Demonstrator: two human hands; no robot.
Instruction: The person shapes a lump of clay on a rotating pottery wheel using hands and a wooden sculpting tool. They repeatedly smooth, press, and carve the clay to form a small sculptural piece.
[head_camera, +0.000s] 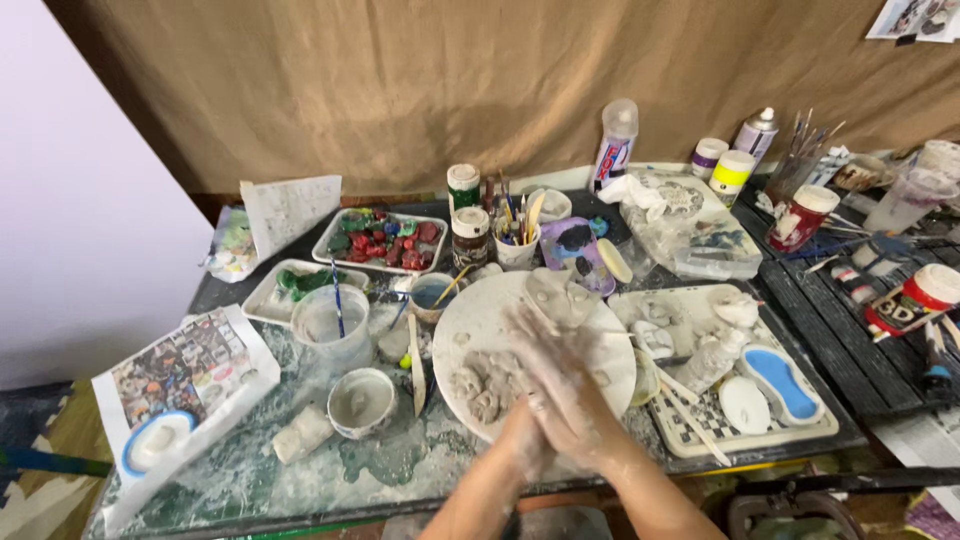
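Note:
My two hands are pressed palm to palm over the near edge of a round white plate (470, 330). Both are coated in pale grey clay and blurred. My right hand (565, 385) lies on top with its fingers stretched toward the plate's middle. My left hand (522, 445) is under it, mostly covered. Whether anything is between the palms is hidden. A heap of grey clay lumps (485, 385) sits on the plate just left of the hands.
A small clay-smeared bowl (361, 402), a wooden stick (415, 365) and a plastic cup with a brush (333, 325) stand to the left. A checkered tray (700, 420) with a blue mould (785, 380) lies to the right. Trays of coloured pieces (380, 240), jars and bottles crowd the back.

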